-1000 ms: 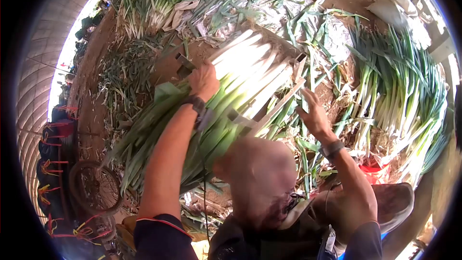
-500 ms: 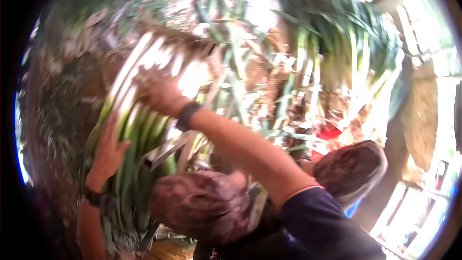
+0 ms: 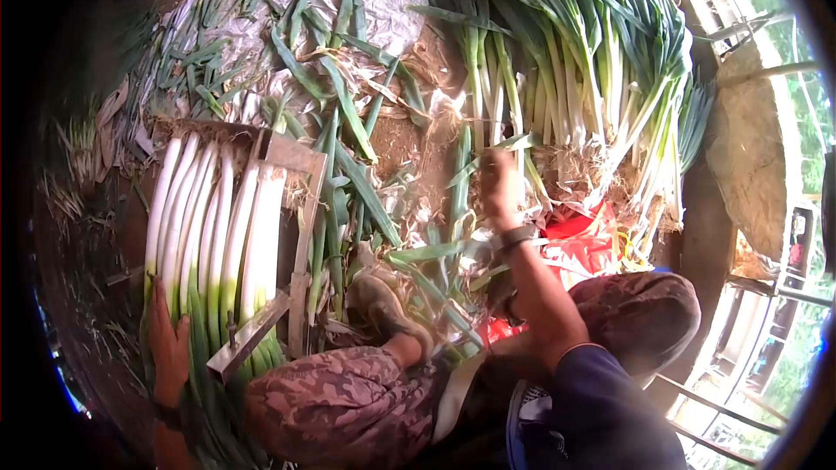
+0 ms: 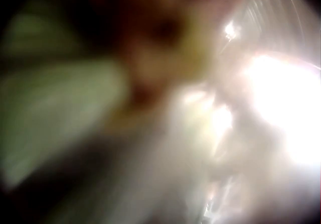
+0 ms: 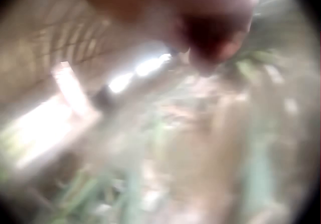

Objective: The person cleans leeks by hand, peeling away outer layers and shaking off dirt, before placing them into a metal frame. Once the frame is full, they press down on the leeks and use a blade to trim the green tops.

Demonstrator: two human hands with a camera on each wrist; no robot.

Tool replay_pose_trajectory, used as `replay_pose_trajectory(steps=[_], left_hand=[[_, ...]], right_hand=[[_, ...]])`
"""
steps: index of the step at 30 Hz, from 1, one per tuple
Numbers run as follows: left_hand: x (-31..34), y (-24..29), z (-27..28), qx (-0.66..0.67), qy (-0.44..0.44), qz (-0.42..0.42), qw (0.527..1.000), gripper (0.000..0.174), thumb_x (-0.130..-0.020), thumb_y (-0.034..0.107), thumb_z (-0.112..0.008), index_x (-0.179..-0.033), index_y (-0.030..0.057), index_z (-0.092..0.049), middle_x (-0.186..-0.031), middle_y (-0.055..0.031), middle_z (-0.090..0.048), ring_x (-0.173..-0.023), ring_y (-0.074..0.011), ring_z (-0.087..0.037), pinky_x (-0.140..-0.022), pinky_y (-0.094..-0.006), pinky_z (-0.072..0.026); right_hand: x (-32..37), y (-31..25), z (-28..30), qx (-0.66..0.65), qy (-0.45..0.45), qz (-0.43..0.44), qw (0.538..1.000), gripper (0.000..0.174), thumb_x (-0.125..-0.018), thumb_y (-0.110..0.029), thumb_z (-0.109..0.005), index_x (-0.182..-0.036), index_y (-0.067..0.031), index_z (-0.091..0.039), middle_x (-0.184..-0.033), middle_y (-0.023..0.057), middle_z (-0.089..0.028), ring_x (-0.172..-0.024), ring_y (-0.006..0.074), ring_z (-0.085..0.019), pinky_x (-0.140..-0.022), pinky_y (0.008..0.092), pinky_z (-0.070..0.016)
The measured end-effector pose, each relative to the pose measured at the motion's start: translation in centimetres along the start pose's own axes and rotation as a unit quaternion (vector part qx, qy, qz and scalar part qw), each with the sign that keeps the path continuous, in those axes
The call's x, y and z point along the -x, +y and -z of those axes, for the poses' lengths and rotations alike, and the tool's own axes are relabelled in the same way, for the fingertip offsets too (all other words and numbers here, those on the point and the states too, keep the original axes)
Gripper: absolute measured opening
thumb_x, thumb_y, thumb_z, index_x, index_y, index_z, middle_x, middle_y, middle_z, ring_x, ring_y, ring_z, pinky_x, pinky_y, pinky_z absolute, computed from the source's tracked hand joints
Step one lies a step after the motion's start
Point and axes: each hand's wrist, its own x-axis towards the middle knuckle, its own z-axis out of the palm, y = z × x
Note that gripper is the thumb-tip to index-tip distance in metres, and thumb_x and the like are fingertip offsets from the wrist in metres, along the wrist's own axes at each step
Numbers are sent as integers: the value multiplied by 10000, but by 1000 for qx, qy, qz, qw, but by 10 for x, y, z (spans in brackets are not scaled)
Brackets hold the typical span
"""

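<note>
Leeks (image 3: 239, 235) are lying side by side in the metal frame (image 3: 306, 244), white ends toward its far edge, probably for alignment. We are laying our left hand (image 3: 170, 344), fingers straight and thumb apart, against their left side, seemingly steadying them, while our right hand (image 3: 501, 191) is hovering beyond the frame's right edge, its fingers too unclear to tell; we are counting one frame, two hands, about nine leeks.

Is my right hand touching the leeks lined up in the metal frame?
Apart. The head view shows your right hand well right of those leeks, with the frame's side and loose leaves between.
</note>
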Motion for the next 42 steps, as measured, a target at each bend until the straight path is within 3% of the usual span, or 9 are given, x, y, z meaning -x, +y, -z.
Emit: replay_pose_trajectory(steps=[2,4,10,12,24,27,31,38,42], left_hand=[[-2,7,0,-11,10,3,1000,716,-886,35,-523,-1535,7,-222,-1585,-208,-241,-1464,-369,-238,-1198,-444,-194],[-4,4,-1,-38,7,-4,999,709,-894,75,-519,-1534,4,-223,-1579,-220,-249,-1458,-381,-248,-1193,-453,-200],[-1,-6,-9,-76,21,-18,997,683,-931,187,-494,-1527,-14,-229,-1570,-228,-269,-1449,-391,-261,-1188,-459,-206],[-2,-4,-8,-77,30,-20,996,677,-938,197,-491,-1524,-21,-232,-1571,-226,-267,-1448,-391,-264,-1189,-458,-204],[-1,5,-9,-112,12,13,993,705,-916,143,-501,-1537,-2,-203,-1574,-221,-262,-1448,-389,-263,-1188,-457,-205],[-1,5,-12,-102,34,2,994,725,-895,110,-515,-1538,0,-200,-1574,-220,-262,-1446,-392,-264,-1188,-457,-207],[-3,16,-7,-108,24,20,994,745,-876,78,-533,-1538,0,-200,-1572,-220,-265,-1443,-393,-270,-1187,-457,-209],[-2,21,-6,-119,30,14,992,716,-879,67,-536,-1524,-9,-236,-1554,-229,-293,-1420,-408,-303,-1166,-466,-244],[-3,19,-8,-126,52,-5,991,704,-886,89,-530,-1520,-15,-242,-1547,-233,-300,-1411,-416,-314,-1159,-471,-256]], right_hand=[[-8,62,3,191,91,-46,976,282,-891,-249,-596,-1066,-33,-545,-917,156,-631,-832,370,-632,-773,487,-501],[-21,108,0,190,-150,-140,960,531,-844,-419,-627,-1157,-5,-513,-960,208,-689,-933,418,-660,-861,578,-451],[-62,90,29,134,-100,-207,964,340,-818,-365,-620,-950,-52,-652,-860,222,-704,-840,356,-704,-754,448,-553],[-78,115,32,-109,-85,-179,974,320,-802,-333,-646,-928,-39,-656,-852,223,-700,-834,353,-703,-757,428,-558],[-87,58,-45,109,-153,-229,955,516,-765,-489,-730,-1044,-55,-717,-1043,193,-696,-884,308,-690,-799,389,-543],[-95,104,-51,-84,-210,-145,963,406,-818,-353,-711,-989,15,-711,-935,117,-691,-783,195,-653,-726,334,-525],[-84,35,19,-434,-300,-209,823,192,-839,-167,-675,-846,23,-702,-759,93,-680,-646,147,-636,-551,262,-497],[-78,61,17,-276,-167,-184,928,368,-716,-78,-762,-1044,38,-643,-871,128,-677,-666,210,-636,-615,310,-565],[-98,4,106,-437,-256,-225,833,296,-840,-156,-684,-1015,79,-643,-927,137,-707,-780,215,-666,-771,302,-549]])
